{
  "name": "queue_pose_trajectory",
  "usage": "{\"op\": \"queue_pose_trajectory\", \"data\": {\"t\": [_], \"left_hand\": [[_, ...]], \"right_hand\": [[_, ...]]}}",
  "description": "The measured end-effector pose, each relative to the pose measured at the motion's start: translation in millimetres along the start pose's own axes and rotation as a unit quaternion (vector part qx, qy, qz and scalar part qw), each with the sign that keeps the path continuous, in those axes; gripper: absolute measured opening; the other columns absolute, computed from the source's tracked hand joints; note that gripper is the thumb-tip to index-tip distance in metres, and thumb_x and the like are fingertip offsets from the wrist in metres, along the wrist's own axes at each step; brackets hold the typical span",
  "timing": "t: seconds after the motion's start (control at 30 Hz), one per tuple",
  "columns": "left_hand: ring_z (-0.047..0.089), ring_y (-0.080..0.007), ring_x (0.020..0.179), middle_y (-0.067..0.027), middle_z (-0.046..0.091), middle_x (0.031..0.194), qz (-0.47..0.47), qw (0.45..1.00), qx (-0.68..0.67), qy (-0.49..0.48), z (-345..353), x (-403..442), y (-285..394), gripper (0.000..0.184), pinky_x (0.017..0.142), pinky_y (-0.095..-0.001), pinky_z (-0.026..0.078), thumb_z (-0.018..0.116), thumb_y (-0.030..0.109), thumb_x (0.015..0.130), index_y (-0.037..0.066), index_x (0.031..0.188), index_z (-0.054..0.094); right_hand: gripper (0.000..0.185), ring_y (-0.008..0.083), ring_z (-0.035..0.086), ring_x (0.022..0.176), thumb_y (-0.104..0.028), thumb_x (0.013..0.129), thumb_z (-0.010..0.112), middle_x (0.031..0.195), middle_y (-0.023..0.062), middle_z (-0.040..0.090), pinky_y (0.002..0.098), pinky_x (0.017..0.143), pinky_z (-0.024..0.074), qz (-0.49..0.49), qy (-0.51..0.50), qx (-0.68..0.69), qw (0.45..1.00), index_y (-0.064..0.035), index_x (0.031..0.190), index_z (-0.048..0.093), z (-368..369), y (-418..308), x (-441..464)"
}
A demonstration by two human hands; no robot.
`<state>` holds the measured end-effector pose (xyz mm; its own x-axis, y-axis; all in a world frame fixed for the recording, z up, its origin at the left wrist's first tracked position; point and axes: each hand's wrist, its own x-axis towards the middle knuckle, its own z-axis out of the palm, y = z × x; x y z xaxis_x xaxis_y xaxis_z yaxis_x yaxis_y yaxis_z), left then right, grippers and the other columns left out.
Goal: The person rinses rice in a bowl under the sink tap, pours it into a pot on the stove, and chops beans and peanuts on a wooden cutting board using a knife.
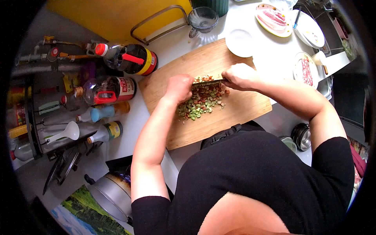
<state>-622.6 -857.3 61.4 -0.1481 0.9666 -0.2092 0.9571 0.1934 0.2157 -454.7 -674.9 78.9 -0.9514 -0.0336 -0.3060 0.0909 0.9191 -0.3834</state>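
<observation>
On the wooden cutting board (pixel 246 102) lies a heap of chopped green and reddish-brown pieces (pixel 201 102). A knife (pixel 209 82) spans the top of the heap, its blade seen edge-on between my hands, with some pale bits beyond it. My right hand (pixel 239 76) is closed round the knife's handle at the right end. My left hand (pixel 180 88) is closed at the other end of the blade, beside the heap; its fingertips are hidden, so what it grips there is not clear.
A white bowl (pixel 239 42) sits at the board's far edge. Large dark bottles (pixel 131 58) stand left of the board. Beyond are a glass cup (pixel 203 20) and a metal rack (pixel 158 25). Plates of sliced meat (pixel 273 20) are at the right, a pot (pixel 111 197) at lower left.
</observation>
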Motion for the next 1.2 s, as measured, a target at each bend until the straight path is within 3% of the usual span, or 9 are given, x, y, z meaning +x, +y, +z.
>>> {"op": "queue_pose_trajectory", "data": {"t": [0.3, 0.4, 0.53, 0.6, 0.67, 0.87, 1.13, 1.2], "left_hand": [[0.063, -0.0275, 0.076, -0.0122, 0.064, 0.077, -0.004, 0.991, 0.119, -0.06, -32, 18, 31, 0.008, 0.066, -0.0368, 0.052, 0.062, 0.007, 0.06, 0.005, 0.068, 0.065], [0.061, -0.0297, 0.08, -0.011, 0.061, 0.079, -0.002, 0.993, 0.082, -0.082, -14, 17, 7, 0.016, 0.066, -0.04, 0.05, 0.062, 0.006, 0.059, 0.006, 0.075, 0.061], [0.059, -0.0306, 0.079, -0.0091, 0.059, 0.08, 0.025, 0.999, 0.005, -0.029, -1, 5, -12, 0.026, 0.066, -0.0414, 0.048, 0.067, 0.005, 0.055, 0.009, 0.079, 0.057], [0.06, -0.0297, 0.08, -0.0101, 0.061, 0.077, 0.019, 0.999, -0.038, -0.007, -3, 2, -16, 0.015, 0.068, -0.0396, 0.05, 0.062, 0.008, 0.058, 0.007, 0.073, 0.059], [0.06, -0.0297, 0.079, -0.0101, 0.06, 0.077, 0.011, 0.999, -0.031, -0.006, -4, 1, -14, 0.016, 0.067, -0.0395, 0.05, 0.063, 0.008, 0.058, 0.007, 0.073, 0.059], [0.06, -0.0302, 0.077, -0.0104, 0.06, 0.078, 0.009, 0.998, 0.028, -0.047, 0, 10, -7, 0.017, 0.065, -0.0408, 0.049, 0.064, 0.008, 0.06, 0.008, 0.076, 0.059], [0.058, -0.0319, 0.077, -0.0121, 0.059, 0.079, -0.022, 0.999, 0.03, -0.022, -35, -4, -5, 0.014, 0.065, -0.0426, 0.046, 0.065, 0.014, 0.068, 0.008, 0.08, 0.059], [0.059, -0.032, 0.076, -0.0135, 0.06, 0.076, -0.052, 0.998, -0.035, 0.01, -42, -10, -10, 0.007, 0.065, -0.0423, 0.047, 0.059, 0.009, 0.067, 0.007, 0.074, 0.059]], "right_hand": [[0.019, 0.0364, 0.06, 0.067, -0.023, 0.079, 0.059, 0.067, 0.0171, 0.06, 0.0457, 0.064, 0.0479, 0.026, 0.029, 0.108, 0.993, -0.0043, 0.082, 0.057, 22, 22, -17], [0.018, 0.036, 0.06, 0.066, -0.022, 0.078, 0.059, 0.066, 0.016, 0.06, 0.0452, 0.064, 0.0482, 0.033, 0.033, 0.052, 0.998, -0.0046, 0.082, 0.058, 14, 7, -10], [0.02, 0.0352, 0.062, 0.064, -0.019, 0.077, 0.058, 0.064, 0.0189, 0.06, 0.0421, 0.06, 0.0502, 0.014, 0.028, 0.021, 0.999, 0.0001, 0.072, 0.061, -2, -9, -1], [0.022, 0.0356, 0.062, 0.063, -0.017, 0.077, 0.056, 0.064, 0.0206, 0.06, 0.0421, 0.058, 0.0504, 0.013, 0.003, 0.042, 0.999, 0.0022, 0.067, 0.06, -11, -17, 4], [0.023, 0.0362, 0.062, 0.063, -0.018, 0.077, 0.057, 0.064, 0.0208, 0.061, 0.0426, 0.058, 0.0503, 0.03, -0.012, -0.013, 0.999, 0.0016, 0.065, 0.061, -20, -22, 7], [0.022, 0.0351, 0.061, 0.07, -0.024, 0.077, 0.062, 0.069, 0.018, 0.061, 0.0438, 0.065, 0.0496, 0.05, -0.018, 0.026, 0.998, -0.0021, 0.081, 0.061, 6, -2, -1], [0.022, 0.0344, 0.061, 0.065, -0.026, 0.078, 0.06, 0.067, 0.0175, 0.06, 0.0435, 0.062, 0.049, 0.006, 0.072, 0.021, 0.997, -0.0037, 0.075, 0.061, -26, -4, 3], [0.025, 0.0344, 0.061, 0.066, -0.028, 0.078, 0.061, 0.067, 0.0177, 0.06, 0.044, 0.061, 0.0487, 0.007, 0.079, 0.007, 0.997, -0.0033, 0.075, 0.061, -33, -7, 14]]}}
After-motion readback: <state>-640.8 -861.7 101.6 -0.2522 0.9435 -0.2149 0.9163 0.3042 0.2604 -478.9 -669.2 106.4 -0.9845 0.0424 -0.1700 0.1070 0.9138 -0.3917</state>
